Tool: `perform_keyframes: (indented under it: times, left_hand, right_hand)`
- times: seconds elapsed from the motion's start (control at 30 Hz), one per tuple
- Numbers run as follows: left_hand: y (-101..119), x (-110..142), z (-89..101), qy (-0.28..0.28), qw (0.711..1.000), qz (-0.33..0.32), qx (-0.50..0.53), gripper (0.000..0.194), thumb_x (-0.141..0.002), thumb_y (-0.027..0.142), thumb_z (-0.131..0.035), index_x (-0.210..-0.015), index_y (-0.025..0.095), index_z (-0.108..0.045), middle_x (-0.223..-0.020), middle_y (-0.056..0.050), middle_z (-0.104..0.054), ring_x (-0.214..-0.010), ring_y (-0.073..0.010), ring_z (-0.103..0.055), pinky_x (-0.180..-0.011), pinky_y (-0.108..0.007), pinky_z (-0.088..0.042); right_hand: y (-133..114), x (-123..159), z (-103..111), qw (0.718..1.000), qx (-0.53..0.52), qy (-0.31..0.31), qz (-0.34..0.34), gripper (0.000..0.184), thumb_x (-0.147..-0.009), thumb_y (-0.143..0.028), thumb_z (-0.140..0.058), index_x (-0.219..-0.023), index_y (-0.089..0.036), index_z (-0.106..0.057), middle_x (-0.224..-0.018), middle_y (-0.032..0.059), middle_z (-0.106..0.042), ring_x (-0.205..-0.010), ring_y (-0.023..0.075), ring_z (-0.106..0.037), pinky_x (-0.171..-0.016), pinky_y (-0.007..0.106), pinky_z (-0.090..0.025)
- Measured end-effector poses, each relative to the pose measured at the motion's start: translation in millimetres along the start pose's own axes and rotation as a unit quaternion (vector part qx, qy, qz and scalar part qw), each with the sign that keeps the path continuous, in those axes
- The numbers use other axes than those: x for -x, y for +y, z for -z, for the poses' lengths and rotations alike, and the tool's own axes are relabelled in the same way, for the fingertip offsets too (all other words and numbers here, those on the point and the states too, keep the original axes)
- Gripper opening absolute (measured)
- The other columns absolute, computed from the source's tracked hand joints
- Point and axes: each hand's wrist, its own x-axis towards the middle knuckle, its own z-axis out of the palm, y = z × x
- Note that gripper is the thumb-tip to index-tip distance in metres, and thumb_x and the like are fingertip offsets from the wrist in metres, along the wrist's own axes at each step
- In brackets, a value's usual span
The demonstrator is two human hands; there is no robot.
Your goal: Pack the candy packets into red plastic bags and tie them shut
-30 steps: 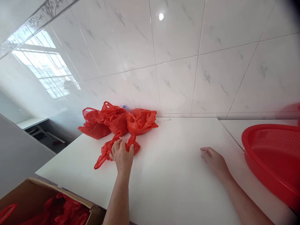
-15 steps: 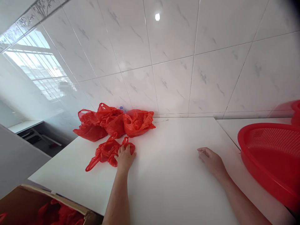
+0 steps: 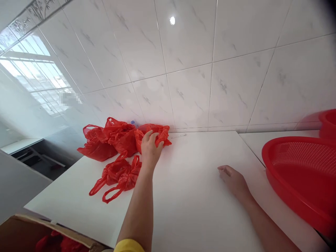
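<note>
My left hand (image 3: 152, 148) lies on a crumpled red plastic bag (image 3: 163, 137) at the right of the pile, its fingers curled into the thin plastic. Two more full red bags (image 3: 98, 148) (image 3: 123, 141) sit to its left against the tiled wall. A flatter, loose red bag (image 3: 118, 176) lies in front, its handles trailing toward me. My right hand (image 3: 233, 180) rests on the white table (image 3: 199, 206), fingers lightly curved, touching nothing else.
A red mesh basket (image 3: 274, 148) sits right of my right hand, with another red container (image 3: 328, 124) behind it. A cardboard box (image 3: 44, 227) holding red bags is at the near left, below the table edge. A plastic bottle (image 3: 133, 123) shows behind the bags.
My left hand has left the loose front bag and moved back onto the right bag of the pile. The loose bag now lies spread out. My right hand has barely moved.
</note>
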Motion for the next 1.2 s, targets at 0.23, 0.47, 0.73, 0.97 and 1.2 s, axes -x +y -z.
perform_keyframes:
  times: [0.23, 0.47, 0.73, 0.97, 1.2]
  left_hand:
    - [-18.2, -42.1, -63.1, -0.055, 0.979, 0.098, 0.171, 0.047, -0.06, 0.001, -0.063, -0.101, 0.022, -0.061, -0.126, -0.01, -0.051, -0.121, -0.0301, -0.039, -0.097, -0.044, -0.032]
    - [-46.1, -71.7, -56.7, 0.064, 0.93, 0.223, 0.283, 0.006, -0.079, 0.016, -0.049, -0.081, 0.018, -0.055, -0.085, -0.004, -0.059, -0.082, -0.0169, -0.055, -0.081, -0.033, -0.042]
    - [-27.3, -68.2, -47.5, 0.106, 0.822, 0.26, 0.495, 0.011, -0.085, 0.022, -0.04, -0.092, 0.02, -0.048, -0.095, -0.004, -0.058, -0.091, -0.0126, -0.058, -0.084, -0.029, -0.046]
    - [46.1, 3.6, -75.1, -0.058, 0.615, 0.337, 0.711, 0.01, -0.077, 0.026, -0.056, -0.082, 0.018, -0.054, -0.085, -0.003, -0.062, -0.08, -0.0143, -0.06, -0.077, -0.027, -0.049]
    - [86.5, 98.3, -123.0, -0.155, 0.53, 0.449, 0.702, 0.01, -0.072, 0.021, -0.06, -0.073, 0.017, -0.051, -0.072, -0.003, -0.059, -0.065, -0.0145, -0.06, -0.066, -0.03, -0.051]
  right_hand:
    - [4.1, -3.3, 0.1, 1.0, -0.006, -0.003, 0.01, 0.029, -0.076, -0.045, -0.046, -0.091, -0.025, -0.061, -0.082, 0.0003, -0.065, -0.076, 0.0195, -0.06, -0.061, 0.028, -0.042]
    - [3.3, -2.8, 0.6, 1.0, -0.03, 0.001, 0.004, 0.03, -0.075, -0.046, -0.047, -0.091, -0.025, -0.061, -0.076, 0.0006, -0.064, -0.073, 0.0202, -0.06, -0.058, 0.028, -0.043]
    - [5.5, -5.5, -0.9, 0.999, -0.032, 0.005, 0.006, 0.029, -0.075, -0.046, -0.048, -0.089, -0.025, -0.062, -0.075, 0.0002, -0.064, -0.07, 0.0188, -0.059, -0.059, 0.028, -0.043]
    - [8.2, -8.8, -1.8, 0.992, -0.109, -0.048, 0.028, 0.039, -0.078, -0.056, -0.049, -0.094, -0.023, -0.06, -0.078, 0.0019, -0.063, -0.068, 0.0171, -0.057, -0.061, 0.029, -0.044]
    - [-12.3, 9.4, -6.5, 0.927, -0.336, -0.135, 0.094, 0.05, -0.076, -0.044, -0.061, -0.12, -0.027, -0.047, -0.114, 0.0059, -0.06, -0.101, 0.0209, -0.058, -0.086, 0.034, -0.046]
